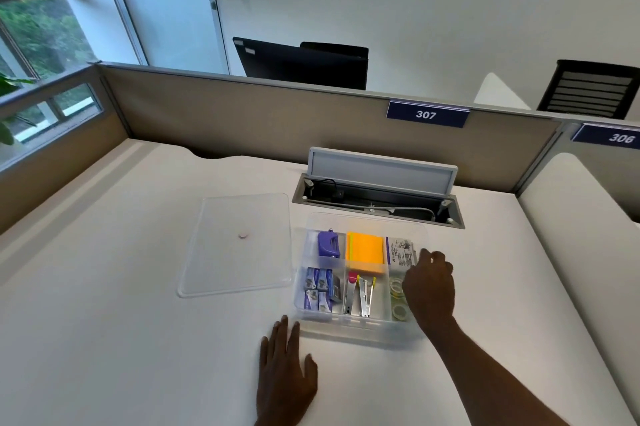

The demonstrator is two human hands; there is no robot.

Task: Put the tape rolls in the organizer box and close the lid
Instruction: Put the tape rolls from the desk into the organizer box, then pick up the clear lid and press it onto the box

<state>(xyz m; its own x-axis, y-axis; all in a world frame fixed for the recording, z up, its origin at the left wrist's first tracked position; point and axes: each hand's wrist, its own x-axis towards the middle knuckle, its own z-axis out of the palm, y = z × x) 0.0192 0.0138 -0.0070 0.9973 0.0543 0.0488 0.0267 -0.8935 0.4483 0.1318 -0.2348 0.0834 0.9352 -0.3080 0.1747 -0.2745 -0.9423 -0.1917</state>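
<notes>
The clear organizer box (360,334) stands open on the white desk. Clear tape rolls (398,301) lie in its near right compartment. My right hand (431,287) hovers over that compartment's right side with fingers curled down; whether it holds anything is hidden. My left hand (285,377) rests flat on the desk, just in front of the box's left corner, fingers spread. The clear lid (239,245) lies flat on the desk to the left of the box, apart from it.
The box also holds a purple stapler (329,243), orange sticky notes (366,252), staple boxes (320,287) and staplers. An open cable hatch (377,197) sits behind the box. Desk partitions (277,120) wall the far and left sides.
</notes>
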